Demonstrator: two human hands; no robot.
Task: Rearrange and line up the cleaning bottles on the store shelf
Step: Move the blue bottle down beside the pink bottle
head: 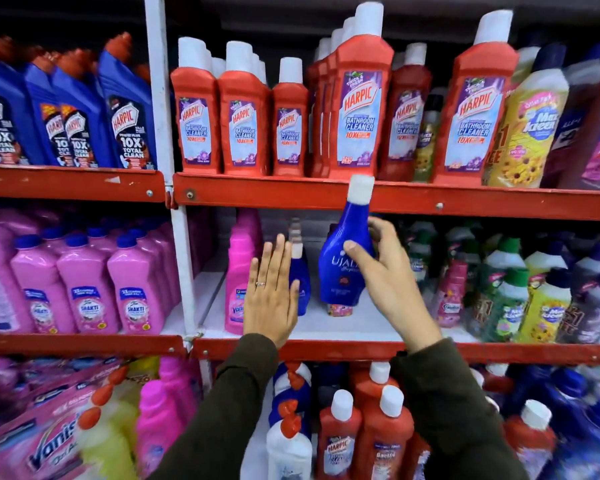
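The right hand (378, 271) grasps a blue Ujala bottle (343, 251) around its waist, thumb in front, holding it tilted over the bare white middle shelf (343, 323), probably to seat it in the gap. The left hand (272, 289) is released and flat, fingers together, touching a smaller blue bottle (300, 282) just left, seemingly steadying it so the two stand in line. Two blue bottles show here. One pink Vanish bottle (238, 275) stands further left. Seven red Harpic bottles (355, 109) front the shelf above.
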